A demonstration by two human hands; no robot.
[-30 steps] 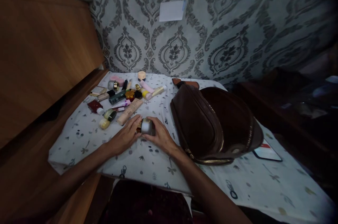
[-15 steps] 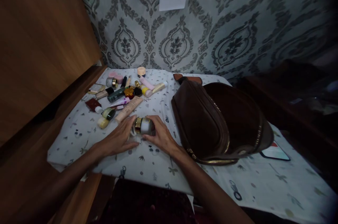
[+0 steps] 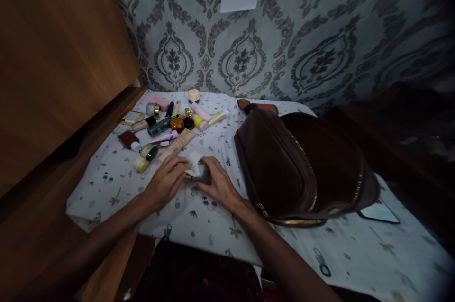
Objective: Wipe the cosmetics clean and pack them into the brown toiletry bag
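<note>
Just above the cloth, my right hand (image 3: 222, 190) grips a grey cosmetic jar (image 3: 202, 174) by its right end. My left hand (image 3: 167, 181) pinches a crumpled white wipe (image 3: 194, 160), which lies against the jar and covers much of it. Only a sliver of the jar's gold lid shows under the left fingertips. Right behind the left hand lies a beige squeeze tube (image 3: 179, 143). A green jar with a black lid (image 3: 149, 151) and a small yellow container (image 3: 141, 165) rest to that hand's left.
Several cosmetics, among them a dark green tube (image 3: 159, 126) and an amber-lidded jar (image 3: 177, 124), cover the back left of the patterned cloth (image 3: 117, 197). A brown leather bag (image 3: 273, 164) stands on the right, with a phone (image 3: 380, 212) partly under it. A wooden cabinet (image 3: 67, 50) borders the left.
The white wipe has come up over the jar, hiding the gold lid that showed before. My left fingers have curled in onto the wipe. The view has shifted slightly.
</note>
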